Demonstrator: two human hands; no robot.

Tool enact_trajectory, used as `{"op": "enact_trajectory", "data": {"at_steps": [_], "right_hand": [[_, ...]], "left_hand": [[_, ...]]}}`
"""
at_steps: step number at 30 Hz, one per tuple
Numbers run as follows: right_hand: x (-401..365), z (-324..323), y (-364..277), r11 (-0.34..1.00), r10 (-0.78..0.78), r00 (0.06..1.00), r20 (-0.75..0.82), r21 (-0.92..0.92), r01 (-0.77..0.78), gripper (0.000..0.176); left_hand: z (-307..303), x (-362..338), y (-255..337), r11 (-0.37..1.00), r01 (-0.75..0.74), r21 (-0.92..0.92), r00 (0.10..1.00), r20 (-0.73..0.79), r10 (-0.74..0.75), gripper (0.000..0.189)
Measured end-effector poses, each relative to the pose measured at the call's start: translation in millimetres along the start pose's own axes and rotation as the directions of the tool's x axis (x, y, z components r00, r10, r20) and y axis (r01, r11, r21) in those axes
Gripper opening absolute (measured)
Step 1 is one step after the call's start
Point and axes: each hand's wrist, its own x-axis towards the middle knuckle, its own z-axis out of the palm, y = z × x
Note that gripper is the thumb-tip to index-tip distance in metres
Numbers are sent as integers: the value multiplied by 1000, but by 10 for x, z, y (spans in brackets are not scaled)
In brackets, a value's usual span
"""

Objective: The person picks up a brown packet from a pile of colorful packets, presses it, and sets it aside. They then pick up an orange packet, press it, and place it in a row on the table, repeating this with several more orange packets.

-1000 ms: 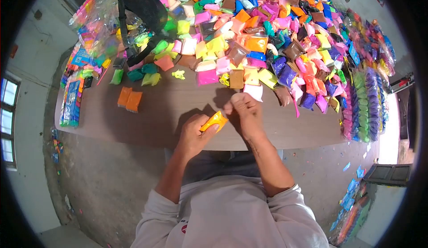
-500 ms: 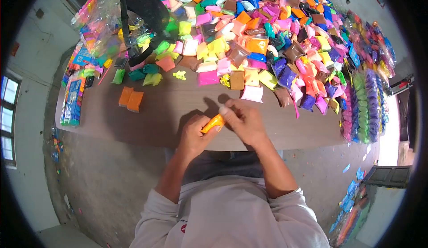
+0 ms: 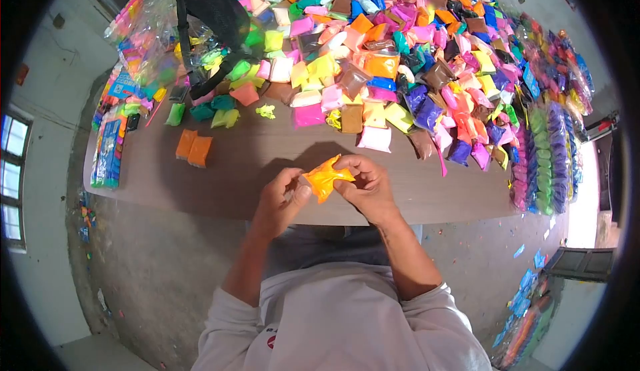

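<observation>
Yellow-orange packet (image 3: 326,178), crumpled and shiny, is held up between the two hands near the front edge of the table (image 3: 433,194), which spans most of the view. On the table's far side spreads a big heap of small packets (image 3: 400,58) in many colours, pink, blue, orange, brown, yellow and purple among them. The black bag (image 3: 213,11), with a strap hanging down, lies over the left part of the heap. Long wrapped rows of packets (image 3: 541,161) stand at the table's right end, and a smaller wrapped stack (image 3: 109,154) lies near its left edge. The left hand (image 3: 279,201) has the packet's left end pinched between thumb and fingers, nearly closed on it. The right hand (image 3: 368,188) grips the opposite end the same way, thumb below and curled fingers above, with only the packet's thickness between them. Two orange packets (image 3: 194,149) lie side by side, touching, left of the hands. A pale pink packet (image 3: 375,139) rests at the heap's near edge, beyond the right hand. Smallest is a crinkled yellow scrap (image 3: 265,112), just in front of the heap.
</observation>
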Motion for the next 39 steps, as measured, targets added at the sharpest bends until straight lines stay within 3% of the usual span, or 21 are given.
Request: {"op": "enact_trajectory", "data": {"at_steps": [4, 8, 10, 14, 19, 23, 25, 26, 28, 32, 34, 38, 39], "right_hand": [[11, 27, 57, 999, 23, 998, 66, 41, -26, 31], [28, 188, -57, 981, 135, 991, -3, 142, -133, 31], [37, 282, -93, 956, 259, 949, -179, -91, -278, 32], [70, 194, 44, 927, 359, 933, -12, -112, -358, 34], [131, 241, 131, 965, 166, 984, -57, 216, -151, 31], [178, 309, 51, 899, 274, 945, -178, 396, -186, 26], [154, 260, 65, 970, 227, 970, -84, 111, -217, 20], [136, 282, 46, 970, 227, 970, -83, 111, -218, 20], [103, 340, -26, 874, 432, 897, -92, -205, -441, 16], [115, 276, 118, 929, 359, 933, -16, -93, -359, 13], [141, 212, 134, 958, 254, 967, 0, -139, -252, 9], [198, 150, -22, 967, 232, 973, 6, -109, -230, 12], [215, 106, -61, 942, 276, 960, 33, -206, -264, 14]], "left_hand": [[36, 17, 102, 997, 77, 24, 996, 35, -77, 31], [64, 17, -14, 998, 57, 38, 998, 17, -58, 29], [83, 3, -27, 999, 37, 26, 999, -18, -36, 29], [82, 16, -6, 999, 14, 41, 998, -66, -11, 30], [44, 63, -63, 999, 39, -24, 996, -85, -41, 30], [-18, 59, 34, 993, 81, -91, 993, -84, -88, 29], [-38, 62, 13, 988, 97, -118, 990, -88, -108, 29], [-39, 65, -23, 985, 98, -140, 989, -93, -112, 28], [-33, 68, -44, 982, 100, -161, 988, -97, -117, 28], [-9, 75, -33, 981, 97, -167, 991, -79, -112, 24], [-16, 65, -35, 983, 98, -156, 992, -63, -109, 25], [49, 60, -83, 997, 34, -75, 999, -21, -36, 20], [76, 57, -87, 998, -9, -63, 1000, -22, 8, 19]]}}
